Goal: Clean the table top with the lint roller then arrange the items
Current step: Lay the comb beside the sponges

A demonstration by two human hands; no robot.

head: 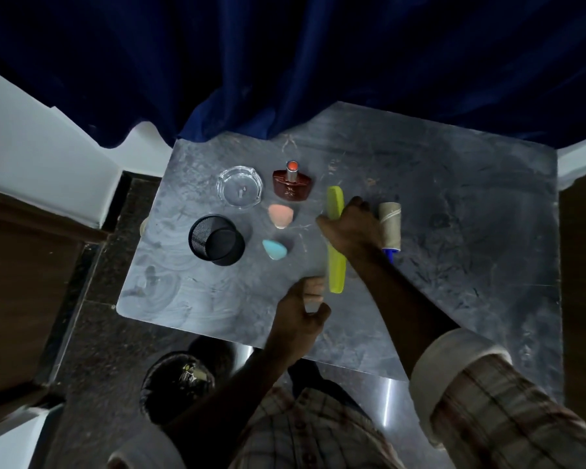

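Observation:
A yellow-green comb (336, 265) lies lengthwise on the grey table top (454, 231). My right hand (351, 228) is closed around its middle, thumb on the left side. The lint roller (389, 225), with a brownish roll and a blue handle, lies just right of that hand, its handle partly under my forearm. My left hand (300, 313) is curled at the comb's near end. A pale patch shows inside its fingers, and I cannot tell whether it is an object.
Left of the comb stand a glass ashtray (239, 187), a brown perfume bottle (292, 184), a pink sponge (280, 214), a blue sponge (273, 252) and a black mesh cup (217, 240). A dark blue curtain (285, 62) hangs over the far edge.

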